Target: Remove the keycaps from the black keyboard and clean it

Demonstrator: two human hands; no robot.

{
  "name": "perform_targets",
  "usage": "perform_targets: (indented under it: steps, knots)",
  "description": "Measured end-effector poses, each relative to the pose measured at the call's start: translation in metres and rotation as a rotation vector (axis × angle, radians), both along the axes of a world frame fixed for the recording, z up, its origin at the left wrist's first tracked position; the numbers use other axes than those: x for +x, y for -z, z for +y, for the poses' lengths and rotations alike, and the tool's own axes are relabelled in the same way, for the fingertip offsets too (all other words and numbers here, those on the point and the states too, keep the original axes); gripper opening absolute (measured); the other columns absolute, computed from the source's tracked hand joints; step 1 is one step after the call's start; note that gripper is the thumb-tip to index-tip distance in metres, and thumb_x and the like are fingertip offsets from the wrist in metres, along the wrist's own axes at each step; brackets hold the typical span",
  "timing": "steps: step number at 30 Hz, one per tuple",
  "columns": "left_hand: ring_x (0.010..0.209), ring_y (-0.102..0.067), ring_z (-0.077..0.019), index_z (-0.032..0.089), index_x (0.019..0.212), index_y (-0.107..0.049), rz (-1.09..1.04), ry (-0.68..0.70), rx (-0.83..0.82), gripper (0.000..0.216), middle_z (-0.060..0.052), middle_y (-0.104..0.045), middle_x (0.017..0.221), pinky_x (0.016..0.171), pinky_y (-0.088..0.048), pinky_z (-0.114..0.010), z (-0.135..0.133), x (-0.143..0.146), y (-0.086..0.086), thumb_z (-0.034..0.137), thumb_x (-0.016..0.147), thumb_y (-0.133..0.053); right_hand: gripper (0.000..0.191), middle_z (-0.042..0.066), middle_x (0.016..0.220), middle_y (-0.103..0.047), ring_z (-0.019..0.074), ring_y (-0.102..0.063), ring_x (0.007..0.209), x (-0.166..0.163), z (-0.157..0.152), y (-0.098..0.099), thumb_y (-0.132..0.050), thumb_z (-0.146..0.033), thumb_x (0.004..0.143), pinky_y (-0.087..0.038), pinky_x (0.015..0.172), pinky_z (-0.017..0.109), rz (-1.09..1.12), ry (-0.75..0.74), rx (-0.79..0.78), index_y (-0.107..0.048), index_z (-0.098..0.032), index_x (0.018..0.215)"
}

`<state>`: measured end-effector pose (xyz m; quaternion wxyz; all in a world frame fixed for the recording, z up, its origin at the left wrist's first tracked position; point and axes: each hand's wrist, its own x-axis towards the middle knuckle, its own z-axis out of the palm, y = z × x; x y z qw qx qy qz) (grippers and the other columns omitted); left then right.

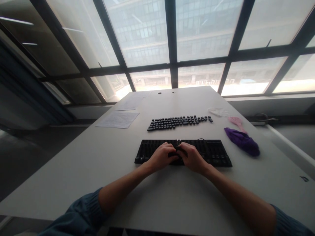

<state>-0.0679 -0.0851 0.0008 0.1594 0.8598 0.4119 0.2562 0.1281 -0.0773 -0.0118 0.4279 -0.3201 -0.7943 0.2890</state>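
Observation:
A black keyboard [214, 152] lies on the white table [81, 164] in front of me. Both my hands rest over its middle, fingers curled and touching each other. My left hand [161, 156] is closed beside my right hand [192, 158], and a small metal-tipped tool [178, 143] pokes up between them; which hand grips it is unclear. Beyond the keyboard, several loose black keycaps [178, 122] lie laid out in rows.
A purple cloth [242, 141], a pink brush [236, 122] and a pale wrapper [219, 112] lie at the right. Paper sheets [119, 119] lie at the far left. Large windows stand behind the table's far edge.

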Motion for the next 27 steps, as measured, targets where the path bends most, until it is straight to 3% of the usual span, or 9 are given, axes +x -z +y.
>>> perform_targets:
  steps: [5,12,21,25,27]
  knots:
    - [0.09,-0.057,-0.0204,0.02,0.092,-0.067,0.01,-0.006,0.026,0.006,-0.006,-0.062,0.093,0.083,-0.048,-0.034,-0.0061,0.0032,0.0035,0.023,0.089,-0.063,0.016,0.0,0.068,-0.057,0.016,-0.053,0.065,-0.0004,0.0025,0.0033,-0.054,-0.017,0.086,-0.04,0.062,0.027,0.063,0.07,-0.063,-0.053,-0.019,0.071]
    - [0.097,-0.057,-0.0199,0.021,0.099,-0.063,-0.034,-0.056,-0.016,0.009,-0.005,-0.06,0.1,0.087,-0.048,-0.033,-0.008,0.0033,0.0049,0.025,0.091,-0.06,0.012,0.0,0.067,-0.062,0.0154,-0.057,0.063,0.0015,0.0055,0.0025,-0.056,-0.019,0.087,-0.043,0.061,0.026,0.177,0.079,-0.192,-0.058,-0.018,0.075]
    - [0.096,-0.058,-0.02,0.021,0.1,-0.06,-0.092,-0.069,-0.009,0.009,-0.005,-0.061,0.102,0.088,-0.049,-0.034,-0.0087,0.003,0.0077,0.023,0.092,-0.059,0.015,0.002,0.072,-0.059,0.016,-0.054,0.068,-0.0011,0.0031,0.0002,-0.056,-0.015,0.086,-0.041,0.064,0.027,0.096,0.081,-0.013,-0.054,-0.019,0.072]
    - [0.095,-0.06,-0.0193,0.022,0.116,-0.054,-0.148,-0.108,-0.006,0.031,-0.004,-0.062,0.102,0.085,-0.051,-0.034,-0.007,0.0022,0.0083,0.022,0.087,-0.067,0.013,0.001,0.069,-0.061,0.0161,-0.056,0.065,-0.0006,0.0051,0.0001,-0.056,-0.019,0.087,-0.042,0.062,0.027,0.144,0.134,-0.143,-0.058,-0.018,0.075]
    - [0.096,-0.059,-0.0197,0.022,0.115,-0.056,-0.111,-0.068,0.035,0.029,-0.005,-0.062,0.102,0.086,-0.051,-0.035,-0.0064,0.0029,0.0068,0.021,0.087,-0.067,0.014,0.001,0.066,-0.061,0.0161,-0.057,0.063,-0.0004,0.0067,0.0002,-0.055,-0.022,0.088,-0.042,0.059,0.026,0.181,0.139,-0.232,-0.059,-0.018,0.076]
